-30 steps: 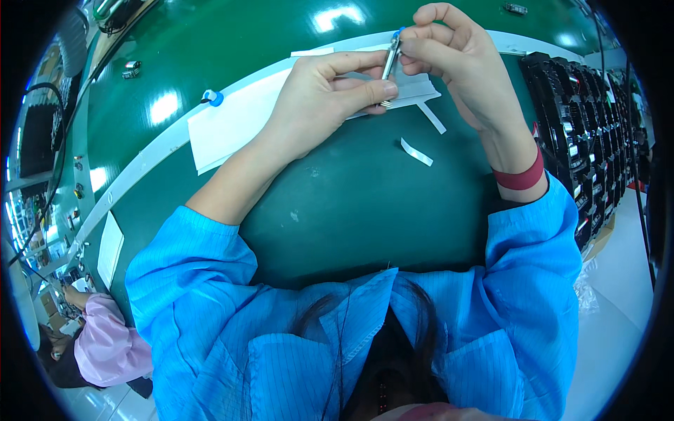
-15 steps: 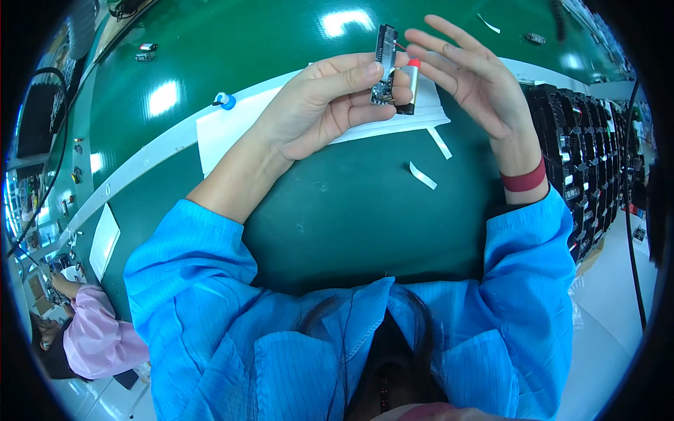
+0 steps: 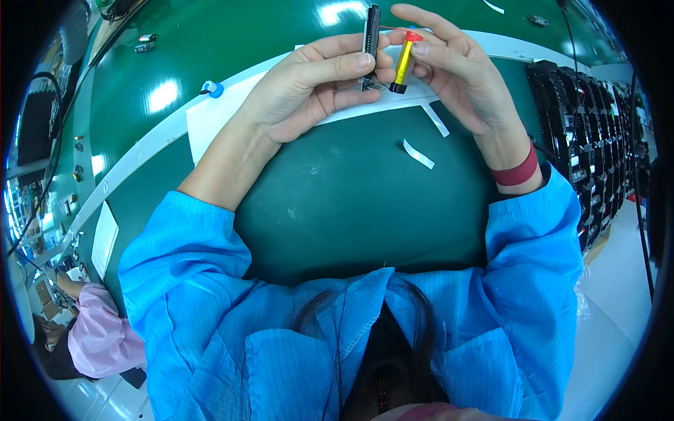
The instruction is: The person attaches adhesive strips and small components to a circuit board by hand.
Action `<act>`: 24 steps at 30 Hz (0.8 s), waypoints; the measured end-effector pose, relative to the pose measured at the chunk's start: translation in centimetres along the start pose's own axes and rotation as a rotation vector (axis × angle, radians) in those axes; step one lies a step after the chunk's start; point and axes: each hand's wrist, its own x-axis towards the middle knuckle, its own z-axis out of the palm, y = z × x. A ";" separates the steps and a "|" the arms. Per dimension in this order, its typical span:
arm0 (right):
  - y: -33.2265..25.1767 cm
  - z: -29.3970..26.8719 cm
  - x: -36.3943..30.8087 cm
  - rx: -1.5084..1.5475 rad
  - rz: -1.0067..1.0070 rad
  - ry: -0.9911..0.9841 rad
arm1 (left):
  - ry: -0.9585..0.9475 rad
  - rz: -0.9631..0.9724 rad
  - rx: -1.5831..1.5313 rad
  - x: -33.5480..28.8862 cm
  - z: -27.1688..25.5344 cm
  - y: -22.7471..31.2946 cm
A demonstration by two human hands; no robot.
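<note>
In my left hand (image 3: 316, 81) I grip a narrow black electronic module (image 3: 371, 43) upright between thumb and fingers. Just to its right, my right hand (image 3: 456, 74) pinches a slim cylindrical battery (image 3: 404, 63) near its red top; its side shows yellow and its lower end is black. A thin red wire (image 3: 393, 29) runs from the module's side to the battery's red end. Small bare leads show at the module's lower end. Both hands are raised above white paper sheets (image 3: 200, 121) on the green table mat (image 3: 330, 203).
Two white strips (image 3: 419, 154) lie on the mat. A small blue-capped bottle (image 3: 213, 89) stands by the paper. Black trays of parts (image 3: 579, 140) are stacked at the right. Small modules (image 3: 145, 43) lie on the far green surface. A person in pink (image 3: 105, 330) sits at the left.
My right hand, open beside the battery before, has closed on it. The battery has turned from its silver side to yellow and sits farther from the module. Both hands appear higher in view.
</note>
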 end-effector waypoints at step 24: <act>-0.8 2.0 -0.9 -0.618 -0.251 0.212 | 0.209 0.014 0.379 -0.1 2.5 -0.8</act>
